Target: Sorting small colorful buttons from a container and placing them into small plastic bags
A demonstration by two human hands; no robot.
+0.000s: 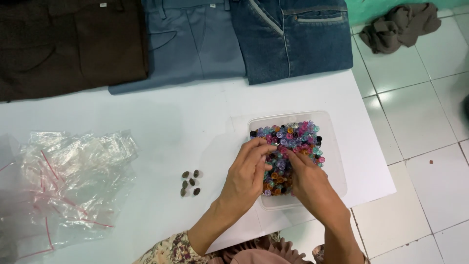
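Over a clear plastic tray [337, 146] of glossy round multicoloured beads [293, 142], both hands dig in. Left hand [246, 176] and right hand [308, 181] have fingers curled narrow, pinching beads.

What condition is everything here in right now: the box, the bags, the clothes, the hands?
Clear plastic box: lidless, full of mixed coloured buttons.
Left hand: fingers in the buttons.
Right hand: fingers in the buttons.
Brown buttons: small loose cluster on table.
Zip bags: empty, heaped.
Trousers: folded, side by side.
Cloth: crumpled on floor.

Multicoloured buttons [290, 146], clear tub [337, 161]
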